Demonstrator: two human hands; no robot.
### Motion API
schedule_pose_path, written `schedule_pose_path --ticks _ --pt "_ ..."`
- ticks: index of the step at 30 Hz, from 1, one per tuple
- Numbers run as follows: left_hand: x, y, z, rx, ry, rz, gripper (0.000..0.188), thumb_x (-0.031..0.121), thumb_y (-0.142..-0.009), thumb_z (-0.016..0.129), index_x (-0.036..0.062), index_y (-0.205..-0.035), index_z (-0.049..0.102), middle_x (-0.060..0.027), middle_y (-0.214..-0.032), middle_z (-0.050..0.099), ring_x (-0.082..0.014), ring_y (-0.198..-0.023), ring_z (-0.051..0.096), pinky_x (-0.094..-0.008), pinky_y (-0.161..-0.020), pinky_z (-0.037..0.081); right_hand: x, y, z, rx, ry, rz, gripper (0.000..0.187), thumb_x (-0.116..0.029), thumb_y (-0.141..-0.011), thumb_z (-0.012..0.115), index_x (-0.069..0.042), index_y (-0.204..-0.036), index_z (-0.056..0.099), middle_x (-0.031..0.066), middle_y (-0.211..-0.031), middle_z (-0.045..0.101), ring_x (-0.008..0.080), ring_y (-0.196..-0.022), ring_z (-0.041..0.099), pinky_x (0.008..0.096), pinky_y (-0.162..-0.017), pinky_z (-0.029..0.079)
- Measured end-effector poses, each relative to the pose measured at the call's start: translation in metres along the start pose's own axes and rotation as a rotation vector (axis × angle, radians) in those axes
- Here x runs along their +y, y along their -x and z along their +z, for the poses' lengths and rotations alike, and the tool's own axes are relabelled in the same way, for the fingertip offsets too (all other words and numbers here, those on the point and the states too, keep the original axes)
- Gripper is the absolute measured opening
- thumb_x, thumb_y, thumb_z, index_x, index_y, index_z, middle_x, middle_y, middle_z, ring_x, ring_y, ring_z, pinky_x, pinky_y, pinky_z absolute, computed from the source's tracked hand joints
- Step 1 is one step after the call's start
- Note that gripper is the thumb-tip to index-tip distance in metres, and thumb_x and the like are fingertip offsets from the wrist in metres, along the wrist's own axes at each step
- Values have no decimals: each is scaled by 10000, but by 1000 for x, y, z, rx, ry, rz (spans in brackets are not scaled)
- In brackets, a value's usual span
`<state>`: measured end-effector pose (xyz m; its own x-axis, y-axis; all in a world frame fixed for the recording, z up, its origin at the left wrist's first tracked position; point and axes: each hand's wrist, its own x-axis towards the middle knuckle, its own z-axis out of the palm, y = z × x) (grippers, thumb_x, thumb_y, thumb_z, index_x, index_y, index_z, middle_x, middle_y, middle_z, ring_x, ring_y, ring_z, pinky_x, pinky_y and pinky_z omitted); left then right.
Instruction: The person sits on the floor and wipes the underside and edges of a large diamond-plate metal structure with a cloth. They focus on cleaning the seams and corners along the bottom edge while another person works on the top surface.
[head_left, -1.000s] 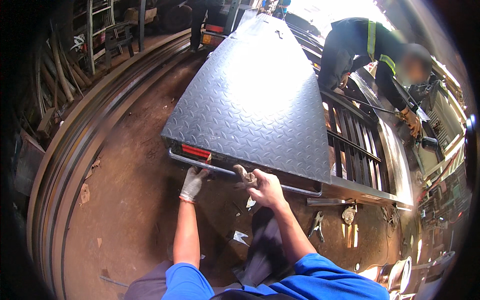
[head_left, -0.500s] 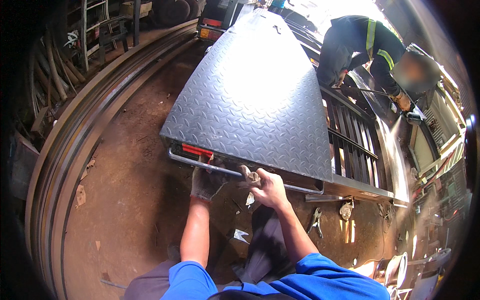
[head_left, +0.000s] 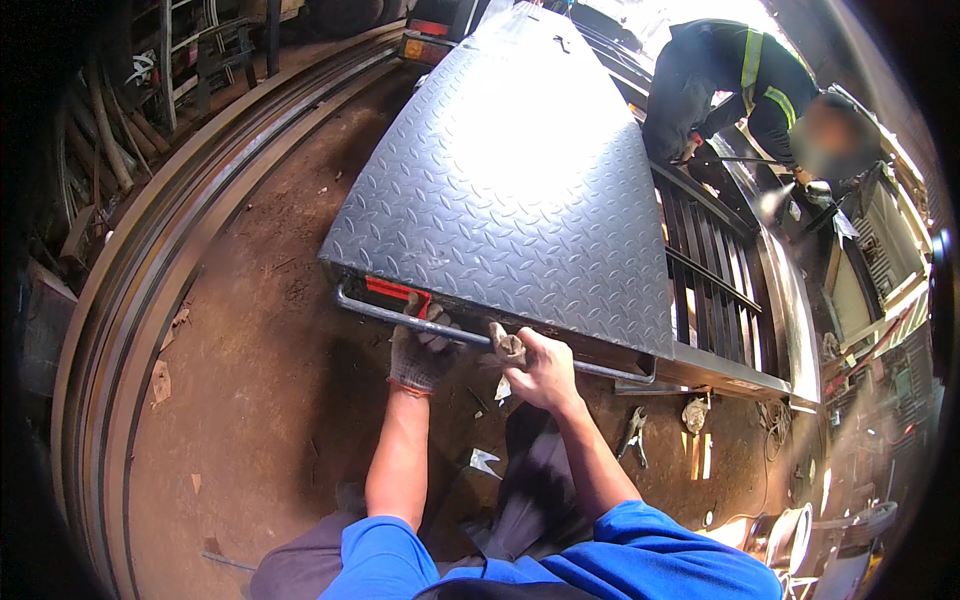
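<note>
A dark diamond-plate panel slopes away from me, its near edge framed by a thin metal bar. Beneath that edge shows a red strip, its right end bent downward. My left hand, in a grey knit glove, is at the bar with fingers curled up around the strip's bent end; part of the grip is hidden. My right hand is bare and closed on a dirty, crumpled rag, pressed against the bar.
At the far right a person in dark reflective clothing bends over a metal frame with a tool. Long steel beams curve along the left. Locking pliers, scraps and a wheel rim lie on the floor.
My left hand has shifted slightly right, and its fingers now show above the bar near the red strip's bent end. My right hand stays almost in place. The other person's tool arm has moved.
</note>
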<state>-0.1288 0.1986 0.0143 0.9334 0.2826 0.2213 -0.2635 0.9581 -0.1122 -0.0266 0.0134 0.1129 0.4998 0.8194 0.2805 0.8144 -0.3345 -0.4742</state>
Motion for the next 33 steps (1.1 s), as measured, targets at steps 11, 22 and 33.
schedule_pose_path --ticks 11,22,33 --pt "-22 -6 0 -16 106 189 441 329 -1070 399 182 -655 415 35 -569 344 -127 -567 347 -364 -722 410 0 2 3 28 5 -22 304 -251 -694 719 -29 -801 541 190 -726 590 420 -711 612 471 -638 482" --pt "-14 -5 -11 30 107 172 418 335 -1062 423 178 -675 445 38 -565 360 -132 -567 353 -312 -676 394 -4 3 9 126 10 -41 299 -233 -698 733 -52 -829 534 162 -735 575 392 -727 612 471 -657 484" --pt "-20 -6 -26 -22 -68 235 307 277 -1009 472 168 -722 451 37 -643 402 -114 -621 373 -313 -702 349 -10 6 15 201 135 42 286 -222 -664 728 -50 -810 550 175 -700 557 407 -715 593 478 -651 462"
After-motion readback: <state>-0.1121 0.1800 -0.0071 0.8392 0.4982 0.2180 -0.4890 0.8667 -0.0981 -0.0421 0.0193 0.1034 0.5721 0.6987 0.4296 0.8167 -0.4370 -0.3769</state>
